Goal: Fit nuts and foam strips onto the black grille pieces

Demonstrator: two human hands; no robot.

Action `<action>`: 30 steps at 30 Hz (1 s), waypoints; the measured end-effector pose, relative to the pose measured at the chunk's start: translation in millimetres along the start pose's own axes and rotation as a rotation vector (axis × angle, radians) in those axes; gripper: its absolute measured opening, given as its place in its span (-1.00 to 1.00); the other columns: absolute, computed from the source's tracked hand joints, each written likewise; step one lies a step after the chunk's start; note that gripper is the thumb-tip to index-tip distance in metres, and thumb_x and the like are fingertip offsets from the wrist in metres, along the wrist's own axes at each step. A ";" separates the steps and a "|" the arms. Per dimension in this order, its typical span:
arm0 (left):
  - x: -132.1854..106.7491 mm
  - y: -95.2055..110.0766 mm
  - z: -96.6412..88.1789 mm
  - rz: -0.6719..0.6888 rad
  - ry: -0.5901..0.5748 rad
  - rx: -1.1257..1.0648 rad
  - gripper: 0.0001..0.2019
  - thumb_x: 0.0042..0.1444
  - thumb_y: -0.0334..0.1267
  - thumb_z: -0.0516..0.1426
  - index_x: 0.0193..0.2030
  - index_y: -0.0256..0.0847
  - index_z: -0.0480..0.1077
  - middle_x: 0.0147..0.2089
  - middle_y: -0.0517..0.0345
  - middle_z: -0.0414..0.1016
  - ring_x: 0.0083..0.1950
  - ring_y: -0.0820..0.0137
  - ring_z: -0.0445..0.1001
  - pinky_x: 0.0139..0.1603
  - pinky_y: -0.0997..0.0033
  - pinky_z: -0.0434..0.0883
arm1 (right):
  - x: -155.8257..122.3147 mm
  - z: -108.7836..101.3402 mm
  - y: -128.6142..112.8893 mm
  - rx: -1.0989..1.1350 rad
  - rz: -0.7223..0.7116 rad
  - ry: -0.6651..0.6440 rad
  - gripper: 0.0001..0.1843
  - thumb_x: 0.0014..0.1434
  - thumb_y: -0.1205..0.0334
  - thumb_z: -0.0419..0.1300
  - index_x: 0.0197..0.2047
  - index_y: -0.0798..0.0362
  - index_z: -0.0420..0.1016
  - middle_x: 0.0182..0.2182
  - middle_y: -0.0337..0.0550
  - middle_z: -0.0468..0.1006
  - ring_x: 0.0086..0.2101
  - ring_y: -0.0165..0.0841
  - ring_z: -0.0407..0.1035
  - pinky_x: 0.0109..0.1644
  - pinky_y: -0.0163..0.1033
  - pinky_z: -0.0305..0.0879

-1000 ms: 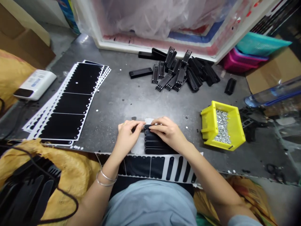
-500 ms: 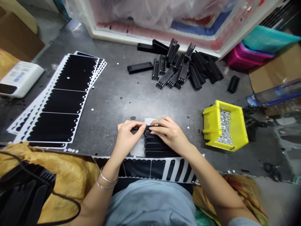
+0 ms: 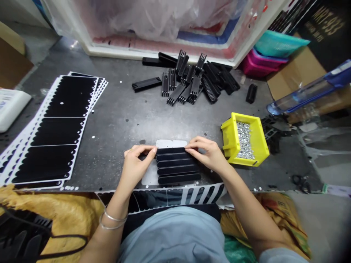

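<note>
Fingers (image 3: 151, 149) of the left hand (image 3: 134, 165) and right hand (image 3: 205, 153) pinched both ends of the top black strip (image 3: 172, 150).
It lay at the head of five rounded strips on a white backing sheet (image 3: 149, 177), near the front of a grey metal bench (image 3: 115, 128). They looked light, thin and flexible, perhaps tacky, so their ends seemed the best hold.

Matt black strips (image 3: 178, 168) (foam or rubber, hard to tell) on a smooth whitish backing sheet (image 3: 149, 175), a scuffed grey metal tabletop (image 3: 117, 124), a glossy yellow plastic bin (image 3: 229, 135), bright metal hardware (image 3: 244, 140) inside it, dull black plastic combs (image 3: 195, 86), coarse woven yellow sacking (image 3: 63, 215), and plain brown cardboard (image 3: 296, 73).
</note>
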State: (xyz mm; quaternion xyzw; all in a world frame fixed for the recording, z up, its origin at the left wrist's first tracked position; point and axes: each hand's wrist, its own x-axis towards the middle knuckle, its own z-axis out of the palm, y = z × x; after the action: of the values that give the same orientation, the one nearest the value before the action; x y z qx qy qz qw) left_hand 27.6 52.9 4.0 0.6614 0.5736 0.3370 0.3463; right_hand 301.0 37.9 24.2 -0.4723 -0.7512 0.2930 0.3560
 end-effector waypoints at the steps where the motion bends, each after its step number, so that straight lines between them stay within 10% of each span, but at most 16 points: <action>1: 0.5 -0.6 -0.3 0.004 0.000 0.006 -0.77 0.23 -0.02 0.21 -0.24 -0.07 0.64 -0.24 0.17 0.68 -0.18 0.27 0.55 0.08 0.17 0.38 | 0.1 0.6 1.3 0.010 -0.014 -0.002 -0.87 0.38 0.28 0.23 -0.14 -0.02 0.64 -0.25 -0.17 0.60 -0.23 -0.35 0.51 -0.09 -0.18 0.45; 8: -6.8 16.9 -5.0 0.151 -0.030 0.235 -0.67 0.33 0.04 0.11 -0.01 -0.10 0.56 0.03 0.04 0.63 0.11 0.13 0.52 0.29 -0.04 0.28 | -20.9 -15.1 8.1 -0.192 0.140 0.290 -0.80 0.40 0.18 0.19 -0.06 -0.05 0.67 -0.25 -0.13 0.42 -0.25 -0.28 0.40 -0.10 -0.10 0.42; 11: -12.7 32.6 4.0 0.376 -0.234 0.362 -0.12 0.11 0.24 0.27 0.47 -0.14 0.16 0.45 -0.17 0.28 0.47 -0.08 0.21 0.47 -0.21 0.05 | -44.4 -22.1 -8.1 -0.137 0.225 0.301 -0.73 0.45 0.17 0.11 0.02 -0.10 0.65 -0.23 -0.14 0.43 -0.22 -0.29 0.43 -0.08 -0.11 0.43; 15: -14.2 38.7 21.9 0.502 -0.402 0.467 0.18 -0.11 0.17 0.40 0.54 -0.29 -0.03 0.39 -0.37 0.25 0.45 -0.21 0.19 0.51 -0.31 -0.08 | -76.8 -20.2 -27.3 -0.082 0.263 0.214 -0.67 0.45 0.06 0.11 0.17 -0.16 0.56 0.04 -0.07 0.46 0.07 -0.18 0.43 0.20 0.02 0.40; 20: -31.0 47.9 44.6 0.484 -0.222 0.189 0.18 -0.11 0.09 0.41 0.55 -0.12 -0.10 0.37 -0.25 0.23 0.42 -0.14 0.21 0.46 -0.26 0.10 | -84.7 -14.5 -30.1 0.016 0.216 0.002 0.33 0.04 -0.40 0.38 0.58 -0.30 -0.38 0.50 0.03 0.02 0.43 0.11 0.04 0.43 0.34 0.11; 24: -40.6 48.4 60.0 0.459 -0.192 0.038 0.40 -0.14 0.24 0.41 0.58 -0.05 -0.45 0.52 -0.29 0.03 0.54 -0.16 0.04 0.52 -0.28 0.01 | -41.4 -4.7 -50.5 0.108 -0.001 -0.071 0.40 0.03 -0.44 0.35 0.58 -0.19 -0.50 0.45 0.08 0.11 0.41 0.09 0.08 0.44 0.27 0.13; 30: -45.3 -9.9 -5.4 0.222 -0.335 0.347 0.63 -0.31 0.50 0.35 0.55 -0.13 -0.70 0.62 -0.47 -0.46 0.61 -0.32 -0.44 0.50 -0.47 -0.27 | 8.2 34.6 -56.1 -0.437 -0.084 -0.316 0.43 -0.16 -0.15 0.58 0.57 0.05 -0.12 0.30 0.30 0.33 0.34 0.22 0.18 0.47 0.43 -0.09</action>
State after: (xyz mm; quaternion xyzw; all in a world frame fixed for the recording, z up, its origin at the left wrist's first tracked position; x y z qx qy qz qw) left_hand 12.7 9.4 -3.6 0.8163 0.4815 0.1553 0.2790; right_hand 242.4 20.4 50.0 -0.4548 -0.8618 0.1790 0.1357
